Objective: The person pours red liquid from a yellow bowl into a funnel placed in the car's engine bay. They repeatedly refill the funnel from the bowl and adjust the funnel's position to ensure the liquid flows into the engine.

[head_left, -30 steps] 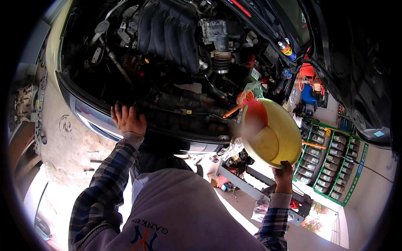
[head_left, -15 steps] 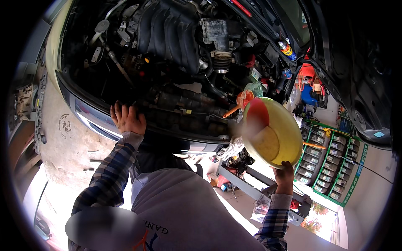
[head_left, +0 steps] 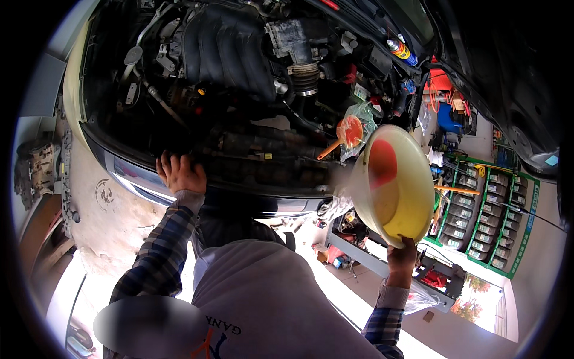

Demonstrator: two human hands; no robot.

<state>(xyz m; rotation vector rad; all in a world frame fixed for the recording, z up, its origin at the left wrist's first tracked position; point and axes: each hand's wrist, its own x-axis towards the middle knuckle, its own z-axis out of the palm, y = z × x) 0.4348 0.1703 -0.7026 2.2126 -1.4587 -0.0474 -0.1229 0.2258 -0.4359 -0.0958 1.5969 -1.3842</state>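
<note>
My right hand (head_left: 402, 258) grips the lower rim of a yellow plastic basin (head_left: 411, 210), thumb near the lip. The basin is tilted up on its side, its mouth turned toward me, at the right front corner of an open engine bay. A red patch (head_left: 382, 163) shows on its inner wall; I cannot tell whether it is liquid or colour. My left hand (head_left: 181, 173) lies on the car's front edge (head_left: 140, 179), fingers stretched over it, holding nothing. Beside the basin, an orange round-headed tool with a handle (head_left: 350, 130) lies partly in a clear plastic bag.
A black ribbed engine cover (head_left: 226, 54) and an air hose (head_left: 304, 79) fill the bay. A spray can (head_left: 402, 51) stands at its far right edge. The raised hood (head_left: 496, 78) hangs at right. Beyond are a green rack of boxed goods (head_left: 478, 215) and a grey metal frame (head_left: 382, 263).
The basin in my right hand has moved slightly right relative to the car, uncovering more of the bagged orange tool. My left hand stays on the front edge. The whole view has shifted a little.
</note>
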